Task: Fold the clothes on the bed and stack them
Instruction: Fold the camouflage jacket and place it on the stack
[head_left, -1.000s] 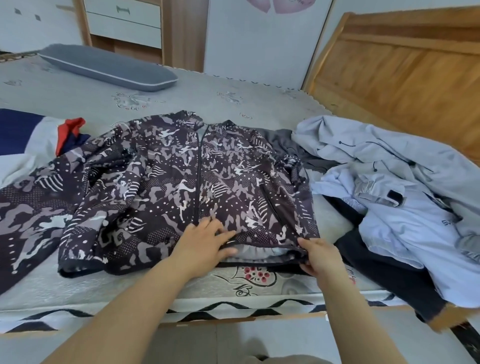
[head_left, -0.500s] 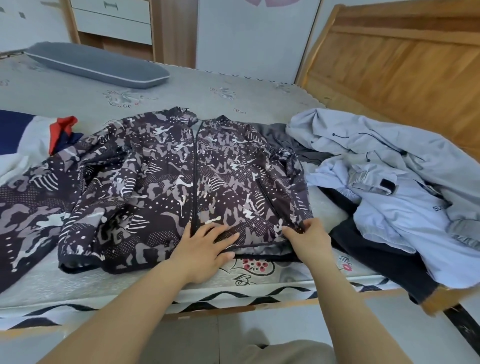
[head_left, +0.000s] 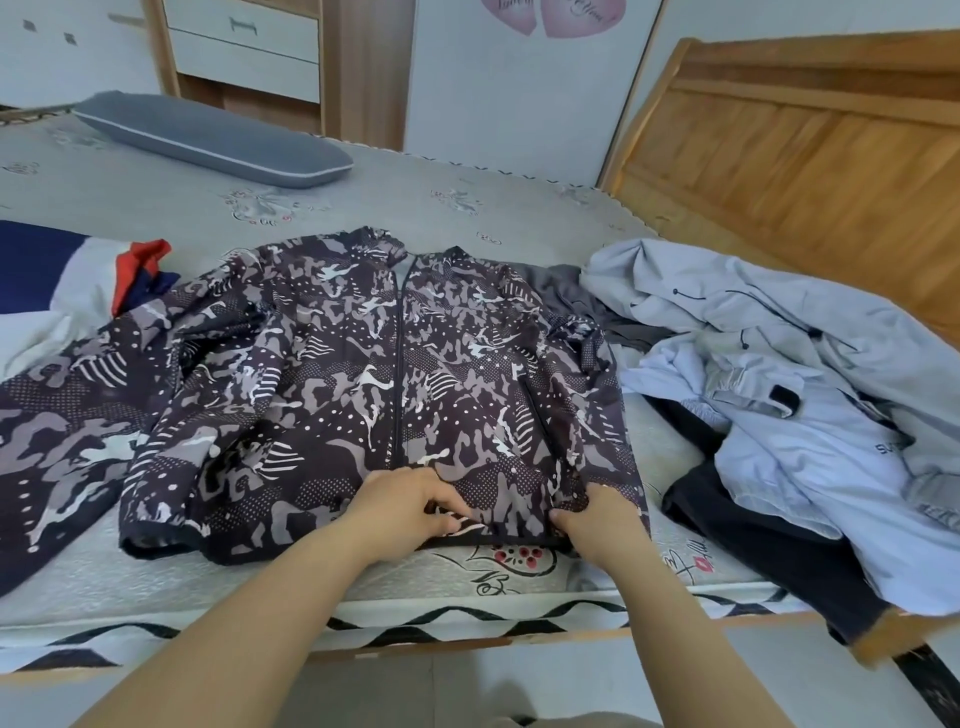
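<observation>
Bed (head_left: 467, 208) held the camo jacket (head_left: 363, 374) front-up, zipped, hem at the near edge (one sleeve trailed off to the left). Pale blue jacket (head_left: 779, 405) was heaped just right of it. Left hand (head_left: 410, 506) and right hand (head_left: 602, 514) each pinched the hem, fingers curled.

Around the one camouflage jacket (head_left: 395, 374) spread on the bed: two hands at its near hem, one pale blue jacket (head_left: 769, 374) to its right, one black garment (head_left: 769, 525) under that, one red, white and navy garment (head_left: 78, 280) to its left, one grey pillow (head_left: 208, 140) behind it.
</observation>
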